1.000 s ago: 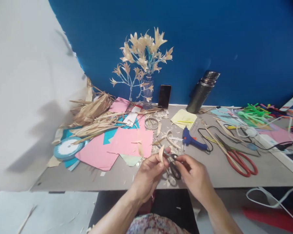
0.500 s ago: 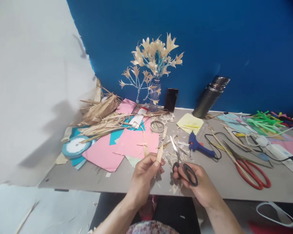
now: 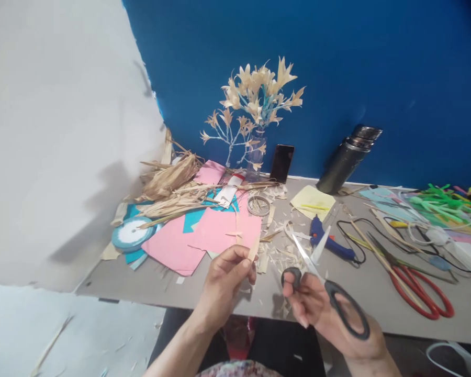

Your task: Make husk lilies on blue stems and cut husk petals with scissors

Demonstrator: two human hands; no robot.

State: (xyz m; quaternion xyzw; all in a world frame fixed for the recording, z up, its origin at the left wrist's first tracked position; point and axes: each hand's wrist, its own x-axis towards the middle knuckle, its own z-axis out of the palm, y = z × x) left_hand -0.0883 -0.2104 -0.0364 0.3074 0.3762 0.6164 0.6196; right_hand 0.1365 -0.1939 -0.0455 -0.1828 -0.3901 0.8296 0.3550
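Just beside left hand's (image 3: 223, 280) pinched strip (image 3: 254, 247), right hand (image 3: 322, 320) holds scissors (image 3: 316, 267).

The table (image 3: 133, 275) and pipe cleaners (image 3: 439, 201) are cut off at 3 o'clock, a white cable (image 3: 439, 344) at 5 o'clock. The lower end of the straw strip (image 3: 254, 247) hides behind the fingers (image 3: 239, 264) of the left hand (image 3: 223, 285).

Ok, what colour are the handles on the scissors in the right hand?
Black; the scissors show best in the head view.
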